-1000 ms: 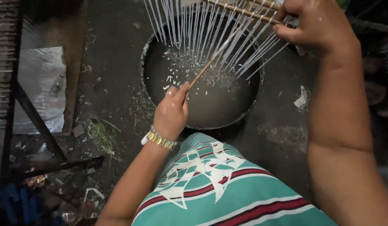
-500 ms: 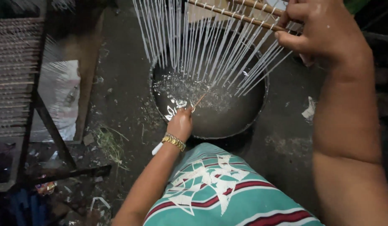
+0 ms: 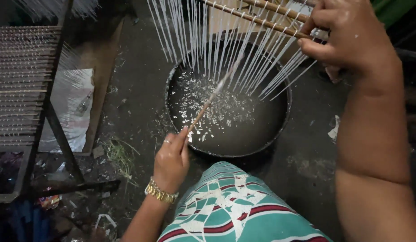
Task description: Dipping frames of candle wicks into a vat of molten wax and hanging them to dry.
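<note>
My right hand [image 3: 347, 38] at the top right grips wooden rods [image 3: 257, 18] from which many thin white strands [image 3: 226, 49] hang down. Below them on the floor stands a round dark pan [image 3: 172, 89] with grey liquid and white flakes floating in it. My left hand [image 3: 171, 161], with a ring and a gold bracelet, holds a thin wooden stick [image 3: 208, 103] that slants up into the hanging strands over the pan.
A dark metal rack [image 3: 24, 89] loaded with rows of white strands stands at the left. White sheeting [image 3: 73, 112] lies on the floor beside it. Scraps and debris litter the dark floor [image 3: 127, 152]. My knee in teal striped cloth [image 3: 235, 206] fills the bottom centre.
My left hand has drawn back from the pan's rim toward me, and the stick now reaches up into the strands. The right hand stays on the rods.
</note>
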